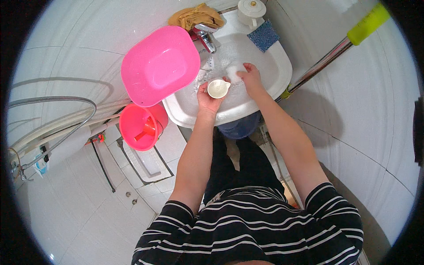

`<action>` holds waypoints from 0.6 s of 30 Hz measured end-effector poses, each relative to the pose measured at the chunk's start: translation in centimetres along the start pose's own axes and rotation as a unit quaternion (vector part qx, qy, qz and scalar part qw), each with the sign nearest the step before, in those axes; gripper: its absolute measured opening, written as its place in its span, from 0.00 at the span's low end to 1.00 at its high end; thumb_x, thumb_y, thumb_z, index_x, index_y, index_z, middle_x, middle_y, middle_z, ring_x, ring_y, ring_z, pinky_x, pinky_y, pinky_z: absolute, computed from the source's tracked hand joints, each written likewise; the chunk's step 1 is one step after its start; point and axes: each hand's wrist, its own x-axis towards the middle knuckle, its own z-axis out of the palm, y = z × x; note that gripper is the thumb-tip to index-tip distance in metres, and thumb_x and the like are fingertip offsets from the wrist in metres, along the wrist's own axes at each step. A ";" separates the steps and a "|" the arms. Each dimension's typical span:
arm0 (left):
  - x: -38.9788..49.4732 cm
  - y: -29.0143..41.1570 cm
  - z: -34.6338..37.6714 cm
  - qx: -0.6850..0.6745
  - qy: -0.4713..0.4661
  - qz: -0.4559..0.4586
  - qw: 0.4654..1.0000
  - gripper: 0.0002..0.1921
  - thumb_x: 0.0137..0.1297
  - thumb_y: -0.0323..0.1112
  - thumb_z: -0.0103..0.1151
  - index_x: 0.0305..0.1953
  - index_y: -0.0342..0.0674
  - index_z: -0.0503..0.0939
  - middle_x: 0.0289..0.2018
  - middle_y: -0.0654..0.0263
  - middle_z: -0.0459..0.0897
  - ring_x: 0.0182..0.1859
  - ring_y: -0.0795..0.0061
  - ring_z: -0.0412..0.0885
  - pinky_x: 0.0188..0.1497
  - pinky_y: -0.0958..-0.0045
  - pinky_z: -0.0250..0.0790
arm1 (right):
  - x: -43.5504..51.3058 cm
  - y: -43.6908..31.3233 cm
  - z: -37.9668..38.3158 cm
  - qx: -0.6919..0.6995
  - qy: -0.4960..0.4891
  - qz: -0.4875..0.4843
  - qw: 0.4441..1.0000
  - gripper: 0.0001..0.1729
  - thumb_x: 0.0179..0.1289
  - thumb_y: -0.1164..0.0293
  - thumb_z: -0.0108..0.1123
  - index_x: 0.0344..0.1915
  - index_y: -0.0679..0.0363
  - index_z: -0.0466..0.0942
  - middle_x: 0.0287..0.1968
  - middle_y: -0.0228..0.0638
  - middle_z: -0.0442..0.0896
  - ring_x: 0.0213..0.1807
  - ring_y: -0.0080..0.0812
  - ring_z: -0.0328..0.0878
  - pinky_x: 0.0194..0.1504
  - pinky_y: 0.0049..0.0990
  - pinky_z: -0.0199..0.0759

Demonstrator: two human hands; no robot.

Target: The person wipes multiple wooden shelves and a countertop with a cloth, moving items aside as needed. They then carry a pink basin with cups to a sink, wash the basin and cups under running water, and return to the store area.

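Over the white washbasin (281, 63), my left hand (208, 101) holds a small white cup (218, 88) with a pouring lip. The cup's opening faces up at me. To its right, the fingertips of my right hand (253, 81) pinch a pale white piece (234, 72). It blends into the basin, so I cannot tell whether it is a sponge or something else. Rippling, bubbly water lies in the basin below both hands. Beneath the chrome faucet (208, 43) is a small white item (210, 62) bearing writing.
A pink plastic basin (165, 66) overlaps the washbasin's left rim. Below it stands a pink bucket (129, 132) with a red dipper (147, 129). A yellow cloth (195, 16), a lidded white mug (251, 13) and a blue cloth (264, 36) rest around the faucet. A metal pole (321, 64) leans at right.
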 end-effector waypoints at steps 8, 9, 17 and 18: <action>-0.2 -0.7 -0.3 0.243 0.010 0.016 0.970 0.29 0.77 0.53 0.44 0.69 0.39 0.67 0.66 0.54 0.74 0.70 0.48 0.70 0.69 0.36 0.64 | -4.2 -2.9 1.1 0.098 -0.114 -0.050 0.987 0.20 0.62 0.78 0.62 0.56 0.63 0.78 0.43 0.35 0.82 0.44 0.28 0.79 0.48 0.26 0.74; -0.2 -1.0 -0.1 0.272 0.019 0.028 0.962 0.30 0.77 0.55 0.45 0.70 0.41 0.67 0.66 0.55 0.74 0.70 0.49 0.70 0.68 0.38 0.64 | -4.4 -3.0 1.4 0.058 -0.131 -0.062 0.988 0.21 0.62 0.76 0.65 0.57 0.63 0.78 0.44 0.36 0.82 0.46 0.28 0.79 0.48 0.26 0.74; -1.6 -2.8 2.5 0.319 0.097 0.103 0.937 0.26 0.76 0.55 0.53 0.64 0.43 0.74 0.61 0.58 0.79 0.64 0.57 0.76 0.66 0.45 0.70 | -4.9 -2.1 1.9 -0.123 -0.160 -0.209 0.957 0.27 0.61 0.67 0.73 0.59 0.61 0.77 0.59 0.49 0.79 0.58 0.41 0.80 0.56 0.35 0.76; -1.9 -2.9 2.7 0.334 0.116 0.115 0.928 0.25 0.76 0.54 0.53 0.63 0.44 0.74 0.60 0.58 0.80 0.62 0.57 0.77 0.65 0.46 0.71 | -5.2 -2.3 2.1 -0.165 -0.147 -0.264 0.939 0.27 0.62 0.66 0.73 0.59 0.60 0.77 0.60 0.49 0.79 0.58 0.43 0.80 0.56 0.36 0.76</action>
